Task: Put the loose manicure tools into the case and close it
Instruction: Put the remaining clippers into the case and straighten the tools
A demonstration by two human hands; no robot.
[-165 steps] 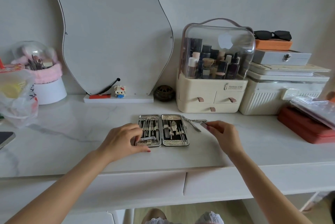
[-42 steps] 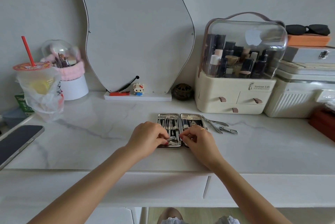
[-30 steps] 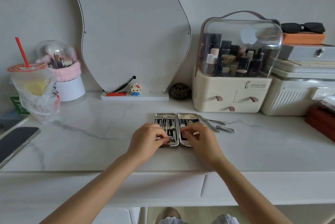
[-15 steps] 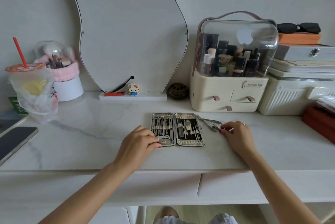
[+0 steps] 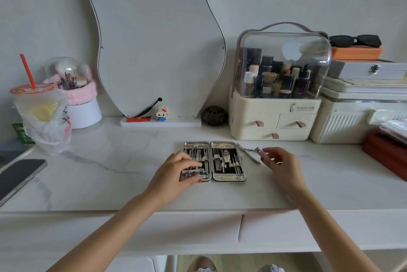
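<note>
Two flat halves of a silver, textured-rimmed manicure case (image 5: 214,161) lie open on the white marble-patterned bench (image 5: 110,172), black lining holding rows of slim steel tools under bands. The left hand (image 5: 176,172) rests on the left half, fingers bent over the near-left tools. Just right of the case lie steel nippers (image 5: 247,152); the right hand (image 5: 282,164) pinches a small steel clipper (image 5: 259,151) beside them between fingertips, other fingers loosely curled.
</note>
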